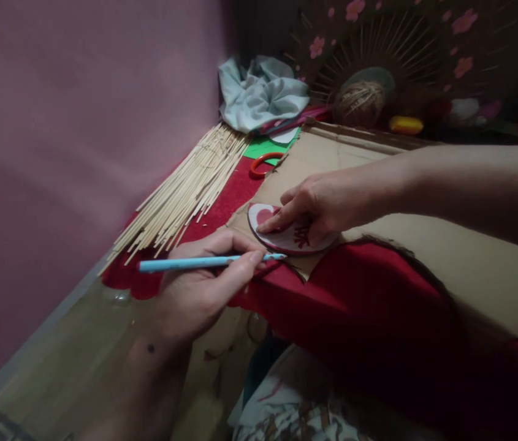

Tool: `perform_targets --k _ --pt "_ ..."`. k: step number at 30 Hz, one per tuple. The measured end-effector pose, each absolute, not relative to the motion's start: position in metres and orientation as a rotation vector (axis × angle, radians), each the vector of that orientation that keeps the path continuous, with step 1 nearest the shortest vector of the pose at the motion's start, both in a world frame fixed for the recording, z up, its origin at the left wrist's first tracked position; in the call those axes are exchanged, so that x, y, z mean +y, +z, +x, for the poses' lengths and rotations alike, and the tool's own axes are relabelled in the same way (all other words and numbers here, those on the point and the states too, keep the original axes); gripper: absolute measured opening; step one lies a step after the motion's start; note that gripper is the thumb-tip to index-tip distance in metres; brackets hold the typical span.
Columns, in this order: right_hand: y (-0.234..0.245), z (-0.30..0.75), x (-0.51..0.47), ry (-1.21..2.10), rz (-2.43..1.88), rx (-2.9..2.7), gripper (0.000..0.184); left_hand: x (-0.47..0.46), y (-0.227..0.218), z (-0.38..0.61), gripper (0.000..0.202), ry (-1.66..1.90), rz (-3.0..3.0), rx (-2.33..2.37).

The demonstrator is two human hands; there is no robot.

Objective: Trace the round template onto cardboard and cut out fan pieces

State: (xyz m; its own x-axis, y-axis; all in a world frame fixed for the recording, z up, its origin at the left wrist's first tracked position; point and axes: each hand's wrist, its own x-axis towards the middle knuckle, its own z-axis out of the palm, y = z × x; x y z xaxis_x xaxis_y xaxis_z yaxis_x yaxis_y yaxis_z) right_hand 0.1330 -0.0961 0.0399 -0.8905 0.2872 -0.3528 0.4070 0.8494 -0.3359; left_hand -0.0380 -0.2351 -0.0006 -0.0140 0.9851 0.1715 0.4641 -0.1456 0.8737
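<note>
My left hand (203, 275) is closed around a light blue pencil (185, 263), its tip touching or just above the cardboard beside a white rounded cut-out (286, 242). The cut-out has red shapes on it and a dark edge. From the right, my right hand (318, 205) presses the cut-out flat, with the index finger stretched out and other fingers curled. Beneath it lies a large sheet of brown cardboard (493, 263) with rough cut edges; one pointed corner shows below the cut-out. My right palm is hidden.
Thin wooden sticks (185, 190) lie along the pink wall (79, 122) on red cloth (355, 288). Behind are an orange ring-shaped handle (261, 165), green paper (263, 149), a crumpled pale cloth (263, 92), a twine ball (362, 101) and a yellow packet (406, 125).
</note>
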Motion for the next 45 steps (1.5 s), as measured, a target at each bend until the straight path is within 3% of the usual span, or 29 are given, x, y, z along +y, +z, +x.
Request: perform_targets --k 24,35,45 --pt "0.044 0.129 -0.096 -0.650 0.591 2.615 0.066 -0.225 0.023 -0.056 0.012 1.071 1.535 1.955" --pt "0.043 0.131 -0.098 -0.716 0.630 2.586 0.069 -0.242 0.020 -0.034 0.009 0.934 1.848 1.656" --pt "0.045 0.129 -0.100 -0.684 0.666 2.581 0.069 -0.240 0.019 -0.034 0.010 1.020 1.666 1.592"
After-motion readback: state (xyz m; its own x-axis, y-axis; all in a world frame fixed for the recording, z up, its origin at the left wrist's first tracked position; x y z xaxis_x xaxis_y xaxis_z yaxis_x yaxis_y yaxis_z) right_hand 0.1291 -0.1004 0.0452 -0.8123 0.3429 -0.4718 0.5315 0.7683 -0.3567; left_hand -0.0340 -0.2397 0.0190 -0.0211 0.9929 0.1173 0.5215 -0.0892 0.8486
